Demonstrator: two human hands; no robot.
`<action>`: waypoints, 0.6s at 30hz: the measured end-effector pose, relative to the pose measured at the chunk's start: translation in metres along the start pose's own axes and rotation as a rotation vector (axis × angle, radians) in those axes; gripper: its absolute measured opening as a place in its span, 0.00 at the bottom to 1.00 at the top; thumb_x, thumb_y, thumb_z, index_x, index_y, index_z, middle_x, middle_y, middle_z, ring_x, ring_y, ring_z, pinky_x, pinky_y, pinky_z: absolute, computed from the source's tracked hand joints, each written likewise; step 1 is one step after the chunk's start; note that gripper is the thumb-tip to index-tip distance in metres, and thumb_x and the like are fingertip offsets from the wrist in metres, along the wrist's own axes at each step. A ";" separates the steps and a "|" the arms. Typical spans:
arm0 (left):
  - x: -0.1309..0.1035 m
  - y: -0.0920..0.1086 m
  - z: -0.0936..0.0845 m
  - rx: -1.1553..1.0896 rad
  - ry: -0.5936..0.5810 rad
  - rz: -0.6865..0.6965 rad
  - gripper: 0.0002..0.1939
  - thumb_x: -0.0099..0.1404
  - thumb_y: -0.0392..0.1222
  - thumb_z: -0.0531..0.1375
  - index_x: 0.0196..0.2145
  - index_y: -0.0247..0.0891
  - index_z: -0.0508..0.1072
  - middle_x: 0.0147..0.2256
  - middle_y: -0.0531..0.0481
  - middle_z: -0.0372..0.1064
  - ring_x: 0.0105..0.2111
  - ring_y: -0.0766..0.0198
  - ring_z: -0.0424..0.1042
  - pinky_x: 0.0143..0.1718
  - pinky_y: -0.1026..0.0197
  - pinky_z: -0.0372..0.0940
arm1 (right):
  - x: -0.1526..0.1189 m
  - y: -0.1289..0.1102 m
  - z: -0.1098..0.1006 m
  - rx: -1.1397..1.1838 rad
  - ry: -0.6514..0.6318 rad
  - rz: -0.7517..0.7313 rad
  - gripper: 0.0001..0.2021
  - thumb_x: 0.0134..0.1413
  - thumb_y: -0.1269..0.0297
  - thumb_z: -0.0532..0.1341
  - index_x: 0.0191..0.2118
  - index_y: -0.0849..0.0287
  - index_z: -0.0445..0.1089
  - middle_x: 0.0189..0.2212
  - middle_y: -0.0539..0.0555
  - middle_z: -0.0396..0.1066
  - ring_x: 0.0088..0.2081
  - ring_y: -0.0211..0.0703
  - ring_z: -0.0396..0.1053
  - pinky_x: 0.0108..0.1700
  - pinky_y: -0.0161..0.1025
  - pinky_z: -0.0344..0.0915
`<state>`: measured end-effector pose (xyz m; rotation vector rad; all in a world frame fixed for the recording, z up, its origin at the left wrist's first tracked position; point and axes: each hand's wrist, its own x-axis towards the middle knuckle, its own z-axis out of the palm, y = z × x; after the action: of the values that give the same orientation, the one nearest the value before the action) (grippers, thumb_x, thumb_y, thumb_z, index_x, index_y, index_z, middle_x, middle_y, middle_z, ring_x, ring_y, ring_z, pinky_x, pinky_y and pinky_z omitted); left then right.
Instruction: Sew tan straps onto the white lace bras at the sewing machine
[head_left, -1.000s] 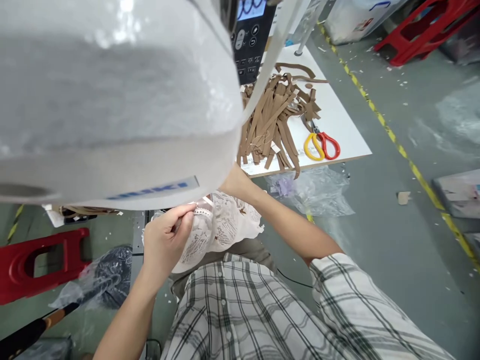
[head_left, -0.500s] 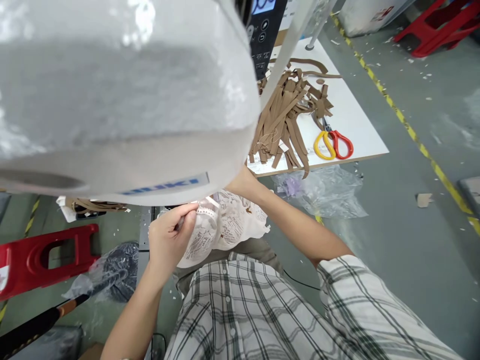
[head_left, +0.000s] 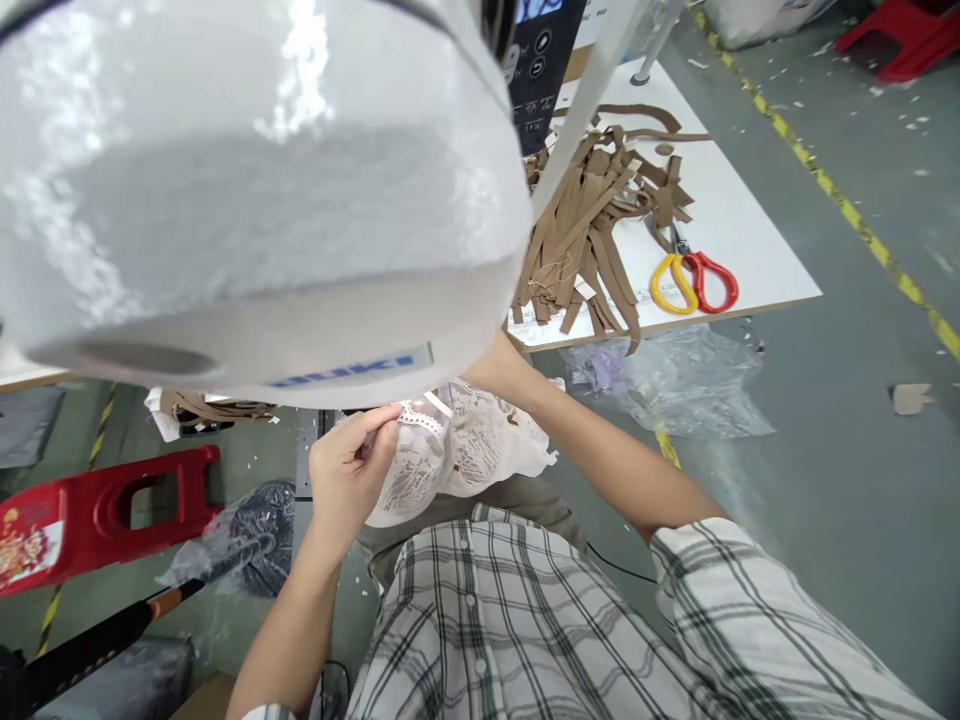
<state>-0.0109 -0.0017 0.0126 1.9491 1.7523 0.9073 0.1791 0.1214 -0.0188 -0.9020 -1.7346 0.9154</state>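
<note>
My left hand [head_left: 352, 475] pinches the scalloped upper edge of a white lace bra [head_left: 411, 475] between thumb and fingertips. The bra's two cups hang over my lap, below the front of a large white sewing machine head [head_left: 285, 230]. My right hand [head_left: 491, 368] reaches in from the right behind the bra's far cup. Its fingers are hidden under the machine head, so what they hold does not show. A thin white strap [head_left: 438, 403] runs up from between the cups toward the machine.
On the white table [head_left: 757, 255] at the right lie brown fabric strips [head_left: 577, 230] and scissors [head_left: 694, 283] with yellow and red handles. A plastic bag [head_left: 675, 385] hangs below its edge. A red stool [head_left: 105, 510] stands at the left. A dark control panel [head_left: 541, 75] adjoins the machine.
The whole view has shifted, so most things appear slightly farther right. My left hand keeps its pinch on the bra's edge, and my right hand stays behind the machine head.
</note>
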 end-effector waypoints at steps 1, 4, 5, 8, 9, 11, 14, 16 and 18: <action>0.000 0.000 0.001 -0.005 0.003 0.003 0.11 0.68 0.43 0.59 0.43 0.43 0.82 0.40 0.47 0.81 0.33 0.63 0.77 0.32 0.64 0.69 | -0.001 0.000 0.000 0.000 0.008 0.002 0.04 0.51 0.64 0.62 0.30 0.57 0.68 0.38 0.54 0.70 0.42 0.46 0.69 0.46 0.45 0.68; 0.002 0.002 0.003 -0.013 -0.006 -0.002 0.11 0.69 0.42 0.59 0.42 0.43 0.81 0.41 0.48 0.81 0.35 0.63 0.78 0.35 0.64 0.70 | -0.003 -0.002 -0.001 -0.027 0.011 0.001 0.06 0.53 0.63 0.62 0.29 0.57 0.66 0.36 0.53 0.69 0.38 0.44 0.67 0.44 0.44 0.68; 0.002 0.003 0.003 -0.015 -0.012 -0.001 0.11 0.69 0.42 0.59 0.42 0.43 0.81 0.40 0.48 0.81 0.34 0.63 0.78 0.35 0.65 0.70 | -0.004 -0.002 -0.003 -0.042 0.004 -0.001 0.07 0.53 0.62 0.61 0.28 0.57 0.65 0.35 0.53 0.68 0.37 0.43 0.66 0.42 0.43 0.67; 0.004 0.007 0.005 -0.027 -0.031 0.009 0.11 0.69 0.42 0.59 0.43 0.42 0.81 0.40 0.48 0.81 0.32 0.65 0.77 0.34 0.65 0.70 | -0.006 -0.002 -0.007 -0.074 -0.014 -0.024 0.09 0.54 0.62 0.60 0.26 0.56 0.61 0.31 0.51 0.65 0.34 0.42 0.64 0.38 0.42 0.65; 0.004 0.008 0.005 -0.032 -0.032 0.011 0.11 0.69 0.42 0.59 0.43 0.42 0.81 0.40 0.49 0.81 0.33 0.65 0.77 0.34 0.66 0.70 | -0.007 -0.002 -0.008 -0.080 -0.014 -0.032 0.09 0.54 0.62 0.60 0.26 0.56 0.61 0.31 0.51 0.64 0.34 0.42 0.64 0.38 0.42 0.65; 0.006 0.010 0.006 -0.027 -0.032 0.000 0.11 0.69 0.41 0.59 0.42 0.43 0.81 0.40 0.49 0.81 0.34 0.65 0.78 0.35 0.66 0.70 | -0.007 -0.001 -0.010 -0.094 -0.012 -0.031 0.07 0.54 0.64 0.60 0.27 0.56 0.61 0.30 0.51 0.64 0.35 0.43 0.65 0.39 0.42 0.65; 0.008 0.013 0.006 -0.006 -0.032 -0.030 0.10 0.68 0.40 0.59 0.41 0.43 0.82 0.41 0.50 0.81 0.33 0.64 0.78 0.35 0.65 0.70 | -0.005 0.001 -0.010 -0.123 -0.017 -0.005 0.07 0.54 0.64 0.60 0.27 0.56 0.62 0.29 0.50 0.64 0.35 0.44 0.65 0.39 0.42 0.66; 0.010 0.014 0.006 0.001 -0.040 -0.041 0.10 0.68 0.40 0.59 0.40 0.43 0.82 0.41 0.50 0.81 0.33 0.63 0.78 0.34 0.65 0.70 | -0.003 0.003 -0.009 -0.135 -0.024 0.003 0.07 0.54 0.64 0.60 0.27 0.55 0.62 0.30 0.51 0.64 0.35 0.45 0.65 0.39 0.43 0.66; 0.012 0.015 0.006 0.005 -0.044 -0.041 0.11 0.68 0.40 0.59 0.39 0.43 0.83 0.40 0.51 0.81 0.33 0.63 0.78 0.34 0.65 0.69 | -0.001 0.005 -0.009 -0.132 -0.025 0.000 0.07 0.54 0.64 0.60 0.27 0.55 0.63 0.29 0.51 0.63 0.35 0.45 0.64 0.39 0.43 0.66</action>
<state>0.0042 0.0080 0.0203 1.9141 1.7646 0.8404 0.1886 0.1242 -0.0215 -0.9798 -1.8340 0.8228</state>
